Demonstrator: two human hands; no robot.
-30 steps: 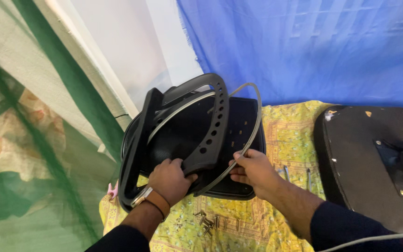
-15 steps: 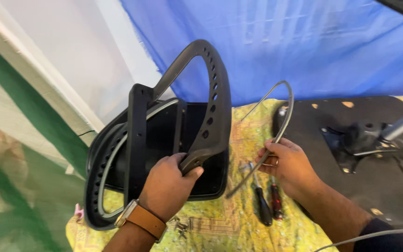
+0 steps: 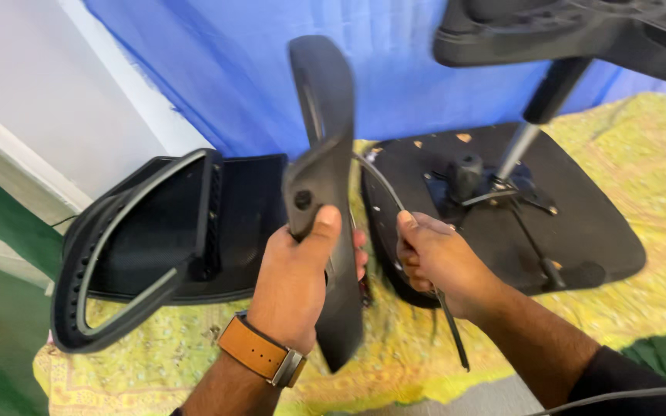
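Left wrist: carried a brown leather watch strap [image 3: 260,350] with a metal clasp, nearest the camera, above a dark sleeve edge.

Left hand [image 3: 298,277]: fingers were wrapped tight around a black plastic chair armrest bracket [image 3: 325,177], thumb pressed up along its front face just below a round hole. The bracket was held upright and off the cloth, its curved upper end rising in front of the blue backdrop, its lower end pointing down past the wrist.

Right hand [image 3: 435,258]: fingers were curled shut around a thin grey curved rod [image 3: 379,179]. The rod arched up and leftward from the fist to just behind the bracket; its other end ran down and out below the hand toward the cloth's near edge.

Yellow patterned cloth [image 3: 641,262]: covered the work surface under all parts.

Black chair back frame [image 3: 144,246]: lay on the cloth left of the left hand, tilted, with a pale grey strip running inside its rim and a row of holes along the outer edge.

Black chair seat [image 3: 580,223]: lay upside down on the cloth, right of the right hand and partly behind it, with a metal mechanism plate [image 3: 475,185] fixed at its centre and a gas-lift column [image 3: 537,115] rising from that plate.

Black chair base [image 3: 572,31]: sat atop the column, at the top right.

Blue fabric backdrop [image 3: 217,77]: hung behind everything; a white wall showed at far left.
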